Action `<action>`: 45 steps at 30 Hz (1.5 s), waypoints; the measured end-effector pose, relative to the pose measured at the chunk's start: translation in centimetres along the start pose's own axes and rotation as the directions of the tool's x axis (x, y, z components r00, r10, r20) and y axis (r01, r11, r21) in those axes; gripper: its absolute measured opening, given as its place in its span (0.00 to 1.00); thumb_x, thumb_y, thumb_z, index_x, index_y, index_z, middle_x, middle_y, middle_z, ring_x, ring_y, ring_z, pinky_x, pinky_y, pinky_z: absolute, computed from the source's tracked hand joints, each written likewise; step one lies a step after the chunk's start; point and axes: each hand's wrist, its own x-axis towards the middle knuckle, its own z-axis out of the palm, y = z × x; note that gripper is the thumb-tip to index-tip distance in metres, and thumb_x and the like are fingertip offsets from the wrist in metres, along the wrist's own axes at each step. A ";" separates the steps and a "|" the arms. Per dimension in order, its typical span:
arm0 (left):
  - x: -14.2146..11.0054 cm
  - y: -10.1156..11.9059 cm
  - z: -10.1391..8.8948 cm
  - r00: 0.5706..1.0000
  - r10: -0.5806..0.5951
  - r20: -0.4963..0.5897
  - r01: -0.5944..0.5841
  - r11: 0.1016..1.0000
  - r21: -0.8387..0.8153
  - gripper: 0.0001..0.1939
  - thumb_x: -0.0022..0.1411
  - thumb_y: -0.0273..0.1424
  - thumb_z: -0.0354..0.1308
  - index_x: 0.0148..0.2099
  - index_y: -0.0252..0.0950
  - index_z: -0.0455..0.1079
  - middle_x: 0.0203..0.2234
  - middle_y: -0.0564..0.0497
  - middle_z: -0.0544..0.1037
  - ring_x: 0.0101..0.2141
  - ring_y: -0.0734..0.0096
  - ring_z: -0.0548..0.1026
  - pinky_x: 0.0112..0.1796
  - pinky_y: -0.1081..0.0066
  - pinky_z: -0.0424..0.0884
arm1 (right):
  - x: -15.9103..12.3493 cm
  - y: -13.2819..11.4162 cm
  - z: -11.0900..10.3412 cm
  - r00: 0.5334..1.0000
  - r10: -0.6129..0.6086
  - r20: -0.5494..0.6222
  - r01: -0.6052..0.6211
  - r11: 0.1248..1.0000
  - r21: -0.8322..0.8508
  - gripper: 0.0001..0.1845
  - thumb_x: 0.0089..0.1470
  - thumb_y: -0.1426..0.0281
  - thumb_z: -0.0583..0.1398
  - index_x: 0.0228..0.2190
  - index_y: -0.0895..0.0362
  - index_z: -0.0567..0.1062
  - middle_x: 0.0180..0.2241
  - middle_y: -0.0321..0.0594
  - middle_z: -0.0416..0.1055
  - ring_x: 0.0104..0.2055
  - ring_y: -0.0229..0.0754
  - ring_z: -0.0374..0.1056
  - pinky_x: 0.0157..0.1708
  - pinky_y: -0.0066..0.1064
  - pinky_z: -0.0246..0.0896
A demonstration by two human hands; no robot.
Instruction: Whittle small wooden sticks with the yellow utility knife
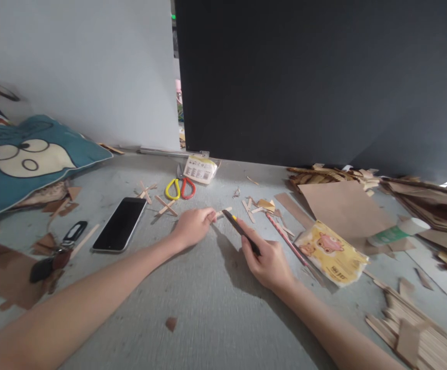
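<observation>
My left hand rests on the grey table with its fingers closed on a small wooden stick, holding it down. My right hand grips a black and yellow utility knife, its tip pointing at the stick near my left fingertips. Other short wooden sticks lie just behind my left hand.
A black phone and keys lie at the left, scissors with yellow and red handles and a white packet behind. A yellow tissue pack, a pencil, cardboard sheets and stick piles fill the right. A blue cushion sits far left.
</observation>
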 end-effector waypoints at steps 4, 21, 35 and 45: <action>-0.3 0.5 0.1 0.999 0.015 0.048 -0.022 0.988 0.152 0.15 0.70 0.30 0.47 0.40 0.39 0.77 0.33 0.46 0.82 0.36 0.59 0.80 0.37 0.67 0.65 | 0.1 0.1 0.2 0.998 0.012 0.063 -0.011 1.000 -0.019 0.28 0.67 0.65 0.51 0.62 0.60 0.74 0.13 0.29 0.63 0.12 0.33 0.56 0.18 0.23 0.51; -0.4 1.0 0.1 0.996 0.005 0.087 -0.025 0.972 0.232 0.13 0.65 0.24 0.50 0.41 0.38 0.77 0.34 0.43 0.81 0.37 0.57 0.80 0.38 0.65 0.67 | 0.1 -0.1 0.1 0.994 0.020 0.105 -0.018 1.000 -0.018 0.28 0.66 0.65 0.52 0.62 0.59 0.74 0.13 0.29 0.63 0.12 0.34 0.58 0.20 0.23 0.53; -0.5 0.9 0.4 0.997 0.021 0.070 -0.036 0.974 0.225 0.12 0.64 0.23 0.50 0.41 0.38 0.75 0.34 0.44 0.80 0.37 0.58 0.80 0.39 0.64 0.68 | 0.2 -0.6 0.1 0.987 0.068 0.145 -0.071 0.997 0.017 0.27 0.66 0.65 0.51 0.61 0.58 0.74 0.14 0.31 0.68 0.13 0.36 0.61 0.19 0.24 0.54; -0.7 1.5 0.1 0.995 0.009 0.103 -0.036 0.962 0.271 0.14 0.66 0.24 0.49 0.44 0.38 0.75 0.35 0.42 0.81 0.37 0.53 0.81 0.39 0.62 0.70 | 0.0 -1.4 0.4 0.988 0.089 0.129 -0.079 0.994 -0.078 0.27 0.65 0.65 0.50 0.60 0.58 0.75 0.14 0.31 0.68 0.12 0.37 0.60 0.20 0.26 0.51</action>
